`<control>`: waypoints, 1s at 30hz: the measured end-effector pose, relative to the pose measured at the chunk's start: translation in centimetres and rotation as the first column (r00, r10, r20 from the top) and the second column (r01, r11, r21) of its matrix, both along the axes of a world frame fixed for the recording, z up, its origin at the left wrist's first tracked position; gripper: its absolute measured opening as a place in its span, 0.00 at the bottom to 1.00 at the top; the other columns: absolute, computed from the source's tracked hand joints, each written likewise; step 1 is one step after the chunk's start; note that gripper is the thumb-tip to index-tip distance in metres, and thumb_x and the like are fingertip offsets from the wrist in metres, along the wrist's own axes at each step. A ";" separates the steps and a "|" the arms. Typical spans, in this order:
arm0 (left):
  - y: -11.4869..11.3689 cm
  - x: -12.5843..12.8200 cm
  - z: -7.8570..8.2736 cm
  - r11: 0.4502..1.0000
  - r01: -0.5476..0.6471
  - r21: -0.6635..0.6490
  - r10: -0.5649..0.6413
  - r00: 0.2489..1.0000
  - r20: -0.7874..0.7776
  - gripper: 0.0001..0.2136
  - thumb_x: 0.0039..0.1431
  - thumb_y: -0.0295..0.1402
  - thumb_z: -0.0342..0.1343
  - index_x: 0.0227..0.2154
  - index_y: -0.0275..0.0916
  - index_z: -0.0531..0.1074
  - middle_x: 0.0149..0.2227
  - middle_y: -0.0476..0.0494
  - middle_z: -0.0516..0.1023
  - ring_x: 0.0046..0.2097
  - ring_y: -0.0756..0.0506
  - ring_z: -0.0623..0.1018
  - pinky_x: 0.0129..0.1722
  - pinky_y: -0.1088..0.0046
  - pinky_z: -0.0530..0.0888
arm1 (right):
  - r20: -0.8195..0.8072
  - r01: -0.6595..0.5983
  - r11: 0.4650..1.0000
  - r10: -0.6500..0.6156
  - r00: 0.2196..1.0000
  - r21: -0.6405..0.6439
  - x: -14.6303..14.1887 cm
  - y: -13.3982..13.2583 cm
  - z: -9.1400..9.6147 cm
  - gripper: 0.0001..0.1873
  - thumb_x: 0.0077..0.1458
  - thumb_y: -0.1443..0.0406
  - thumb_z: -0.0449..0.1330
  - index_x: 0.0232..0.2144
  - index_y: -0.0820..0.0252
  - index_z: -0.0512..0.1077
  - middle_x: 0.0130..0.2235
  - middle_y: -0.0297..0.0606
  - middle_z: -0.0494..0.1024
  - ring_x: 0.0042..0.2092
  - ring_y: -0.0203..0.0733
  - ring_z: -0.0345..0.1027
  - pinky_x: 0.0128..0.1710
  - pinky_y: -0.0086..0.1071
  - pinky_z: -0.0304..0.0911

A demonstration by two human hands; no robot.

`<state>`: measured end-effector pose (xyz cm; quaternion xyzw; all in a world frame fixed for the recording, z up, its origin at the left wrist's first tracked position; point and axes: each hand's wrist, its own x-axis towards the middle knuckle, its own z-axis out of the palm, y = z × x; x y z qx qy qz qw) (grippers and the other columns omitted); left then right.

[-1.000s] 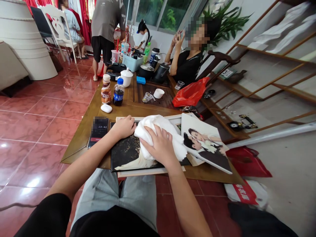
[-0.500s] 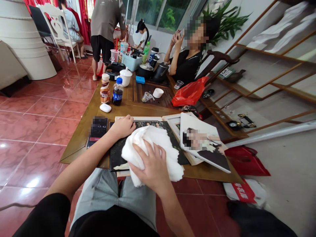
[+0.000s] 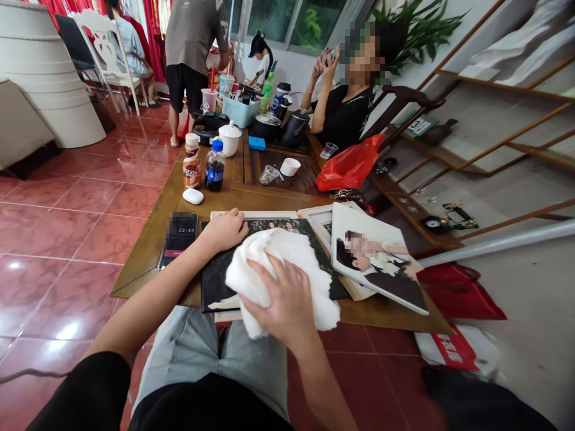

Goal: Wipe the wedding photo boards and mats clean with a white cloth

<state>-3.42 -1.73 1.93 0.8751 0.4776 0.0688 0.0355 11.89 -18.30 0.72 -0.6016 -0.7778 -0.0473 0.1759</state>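
My left hand (image 3: 224, 230) rests on the upper left part of a dark, glossy photo panel (image 3: 215, 281), its fingers lying over the panel's top edge. My right hand (image 3: 281, 302) presses down on a crumpled white cloth (image 3: 281, 272), gripping it against the panel's middle. The cloth hides much of the picture. Beneath the panel lies a pale frame edge (image 3: 251, 215). A large wedding photo board (image 3: 381, 269) leans on the panel's right side, over a white-edged frame (image 3: 321, 219).
A phone (image 3: 178, 236) lies left of the panel on the wooden table (image 3: 148, 275). Bottles, a white earbud case (image 3: 193, 196), a tea tray and a red bag (image 3: 350, 164) stand beyond. Two people sit and one stands past the table. Red floor tiles lie left; wooden shelves lie right.
The cloth and my right hand have moved left and toward me across the panel since the oldest frame, uncovering more of the picture's top. My left hand has barely moved.
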 end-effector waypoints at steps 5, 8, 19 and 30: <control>0.0 0.1 0.2 1.000 -0.001 0.001 0.001 1.000 -0.008 0.18 0.74 0.36 0.42 0.47 0.32 0.75 0.48 0.35 0.78 0.48 0.39 0.81 0.50 0.64 0.76 | 0.019 0.154 0.985 -0.156 0.988 0.081 4.5 0.6 -0.6 0.28 0.64 0.47 0.54 0.60 0.51 0.72 0.60 0.47 0.74 0.57 0.58 0.67 0.56 0.50 0.60; 0.0 0.1 0.2 1.000 0.005 0.007 -0.005 1.000 -0.013 0.18 0.74 0.36 0.42 0.47 0.32 0.75 0.48 0.35 0.78 0.49 0.39 0.81 0.50 0.64 0.76 | 0.034 0.206 0.976 -0.209 0.977 0.073 5.9 1.1 -0.7 0.28 0.65 0.46 0.53 0.60 0.51 0.72 0.60 0.46 0.73 0.56 0.58 0.68 0.55 0.50 0.61; -0.1 0.1 0.2 1.000 0.008 -0.007 -0.008 1.000 -0.020 0.18 0.74 0.36 0.42 0.48 0.32 0.75 0.48 0.34 0.78 0.52 0.38 0.81 0.52 0.64 0.76 | 0.050 0.250 0.967 -0.247 0.968 -0.055 6.5 7.7 0.3 0.31 0.66 0.45 0.49 0.63 0.50 0.67 0.64 0.48 0.68 0.58 0.63 0.64 0.55 0.57 0.60; -0.2 0.1 0.3 1.000 0.020 -0.009 -0.020 0.999 -0.026 0.18 0.74 0.36 0.41 0.50 0.31 0.74 0.49 0.33 0.78 0.52 0.38 0.80 0.51 0.63 0.76 | 0.086 0.143 0.985 -0.135 0.987 -0.093 4.2 10.3 0.6 0.33 0.66 0.44 0.49 0.65 0.51 0.65 0.65 0.50 0.66 0.59 0.65 0.62 0.56 0.59 0.59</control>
